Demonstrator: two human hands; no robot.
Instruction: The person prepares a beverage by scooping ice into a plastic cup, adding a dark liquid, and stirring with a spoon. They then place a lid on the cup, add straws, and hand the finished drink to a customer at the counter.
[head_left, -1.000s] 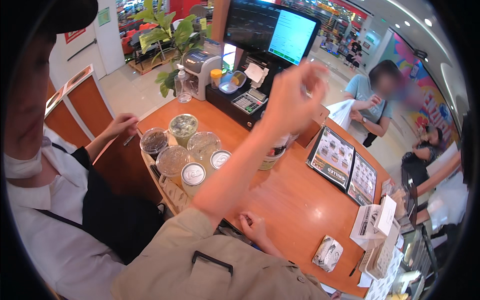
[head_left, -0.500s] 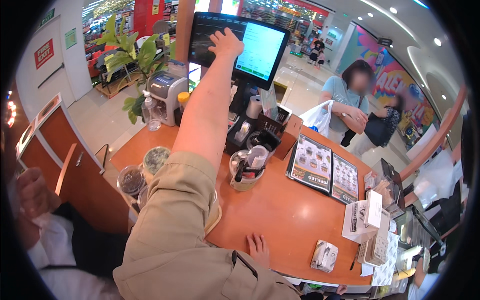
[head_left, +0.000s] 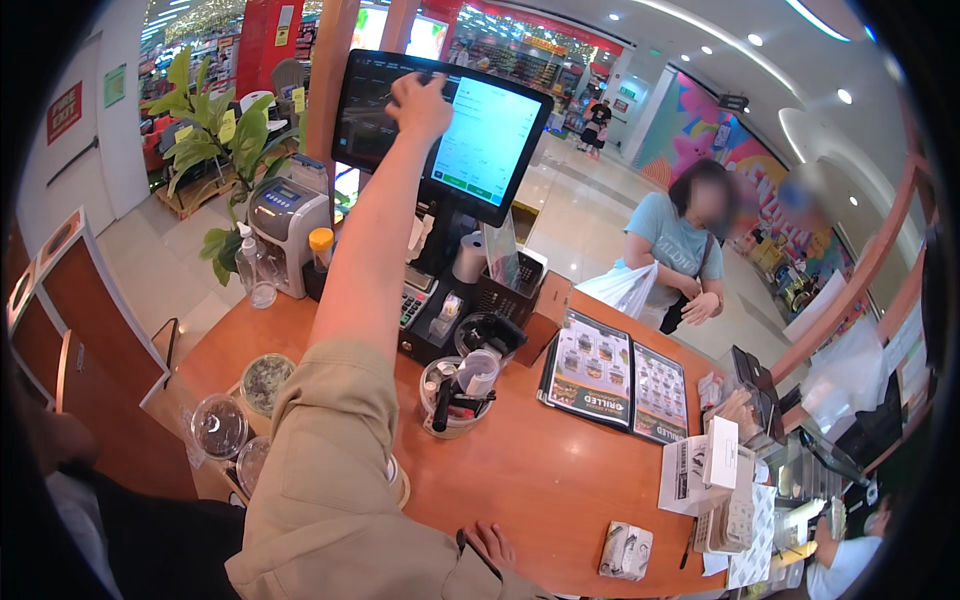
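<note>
My left hand (head_left: pixel 420 108) is raised at the end of a stretched-out arm in a khaki sleeve. Its bent, parted fingers are in front of the dark left half of a touchscreen monitor (head_left: pixel 495 140); contact with the glass cannot be told. A bright panel fills the monitor's right half. My right hand (head_left: pixel 490 545) rests at the near counter edge, fingers apart, partly hidden by my sleeve. To its right lies a small paper-wrapped packet (head_left: pixel 626 551). Between the monitor and me stands a tub (head_left: pixel 450 425) of pens and small items.
An open menu (head_left: pixel 590 375) lies on the orange counter (head_left: pixel 540 475). Lidded round containers (head_left: pixel 220 425) stand left of my arm, near a pump bottle (head_left: pixel 258 270) and a grey printer (head_left: pixel 290 220). A customer (head_left: pixel 670 240) with a plastic bag stands across the counter. Boxes (head_left: pixel 720 455) sit right.
My view has shifted, so the counter sits lower and further left. My left hand's fingers are more bent than before. My right hand stays at the counter edge, now more covered by my sleeve.
</note>
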